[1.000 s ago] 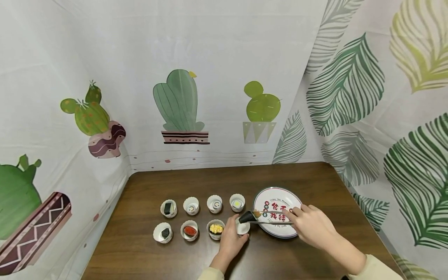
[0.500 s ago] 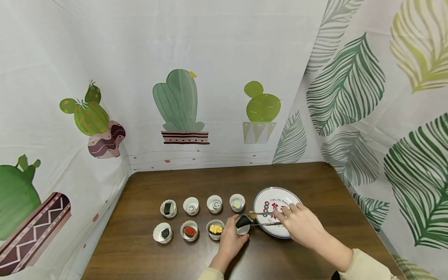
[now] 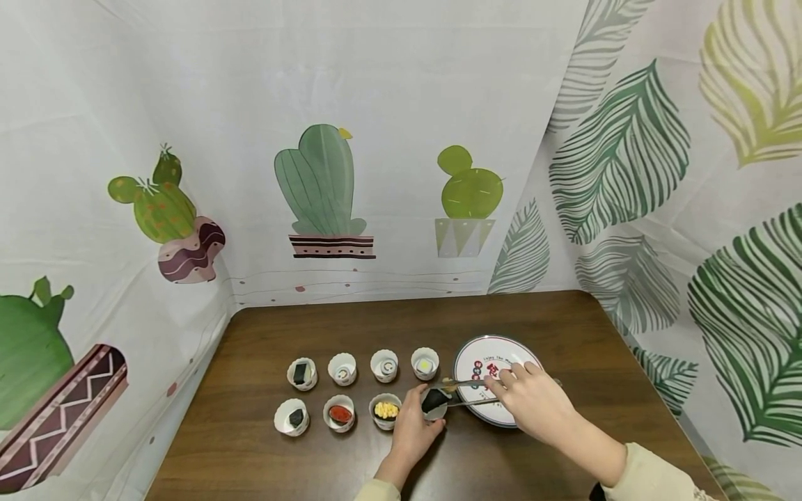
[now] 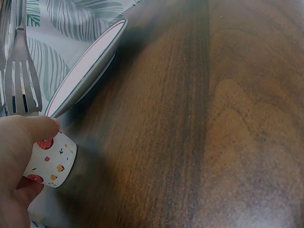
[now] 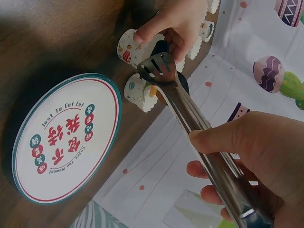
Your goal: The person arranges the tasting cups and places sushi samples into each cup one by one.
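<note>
My left hand (image 3: 413,428) holds a small white paper cup (image 4: 59,159) by its side, thumb and fingers around the patterned wall. A black cone-shaped sushi hand roll (image 3: 434,399) sits in the mouth of this cup, its brownish filling toward the right. In my right hand (image 3: 532,403) I grip metal tongs (image 5: 194,123), with slotted ends right at the roll. The tongs' two arms are spread apart in the head view. A round white plate (image 3: 491,348) with red lettering lies below the right hand, partly covered by it.
Two rows of similar cups stand left of the hands, among them one with yellow-topped sushi (image 3: 386,410), one with red-topped sushi (image 3: 340,414) and one with a rice ball (image 3: 296,417). A patterned cloth (image 3: 401,174) hangs behind the brown table (image 3: 263,327).
My right hand has moved left with the tongs, bringing the hand roll from over the cup's right rim into its mouth. The left hand has stayed on the cup.
</note>
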A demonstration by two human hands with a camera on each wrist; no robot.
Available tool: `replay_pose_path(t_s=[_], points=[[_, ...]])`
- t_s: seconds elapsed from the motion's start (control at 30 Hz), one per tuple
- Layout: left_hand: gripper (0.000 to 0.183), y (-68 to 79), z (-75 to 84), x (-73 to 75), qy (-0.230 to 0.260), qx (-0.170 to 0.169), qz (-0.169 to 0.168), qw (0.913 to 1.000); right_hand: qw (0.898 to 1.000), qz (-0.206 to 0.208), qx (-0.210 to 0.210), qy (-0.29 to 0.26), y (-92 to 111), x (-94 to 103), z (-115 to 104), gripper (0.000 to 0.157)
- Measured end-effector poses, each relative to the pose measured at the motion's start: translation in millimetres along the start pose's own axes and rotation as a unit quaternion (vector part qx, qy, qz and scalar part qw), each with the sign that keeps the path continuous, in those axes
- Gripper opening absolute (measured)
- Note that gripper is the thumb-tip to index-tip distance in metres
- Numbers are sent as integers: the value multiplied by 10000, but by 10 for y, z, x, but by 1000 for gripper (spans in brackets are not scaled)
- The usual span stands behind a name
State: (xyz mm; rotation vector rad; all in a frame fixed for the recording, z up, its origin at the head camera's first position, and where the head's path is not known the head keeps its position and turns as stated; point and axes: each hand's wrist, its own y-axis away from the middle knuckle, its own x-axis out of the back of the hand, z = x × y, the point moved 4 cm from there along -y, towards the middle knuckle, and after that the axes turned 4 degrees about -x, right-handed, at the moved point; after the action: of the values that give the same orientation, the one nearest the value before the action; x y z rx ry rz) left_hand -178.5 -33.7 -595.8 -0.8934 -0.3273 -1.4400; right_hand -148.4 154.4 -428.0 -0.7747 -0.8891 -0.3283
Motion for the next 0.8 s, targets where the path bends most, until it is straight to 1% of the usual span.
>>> replay_pose_path(t_s=[0.13, 0.33, 0.43, 0.63, 0.8], points=[[70, 1, 0, 2, 14, -58, 31, 10000, 10000, 32, -46, -73, -17, -2, -3, 42], [69, 10, -2, 16, 13, -112, 93, 9999, 9998, -77, -55, -154, -19, 11, -9, 43], [68, 12, -3, 18, 2, -169, 133, 9998, 9998, -55, -75, -183, -10, 29, -1, 43], [67, 14, -2, 24, -11, -193, 176, 9997, 9994, 32, -121, -329, 37, 69, 37, 35], [69, 13, 3, 28, -69, -196, 167, 9996, 9980, -90, -324, -538, 93, 81, 97, 41]])
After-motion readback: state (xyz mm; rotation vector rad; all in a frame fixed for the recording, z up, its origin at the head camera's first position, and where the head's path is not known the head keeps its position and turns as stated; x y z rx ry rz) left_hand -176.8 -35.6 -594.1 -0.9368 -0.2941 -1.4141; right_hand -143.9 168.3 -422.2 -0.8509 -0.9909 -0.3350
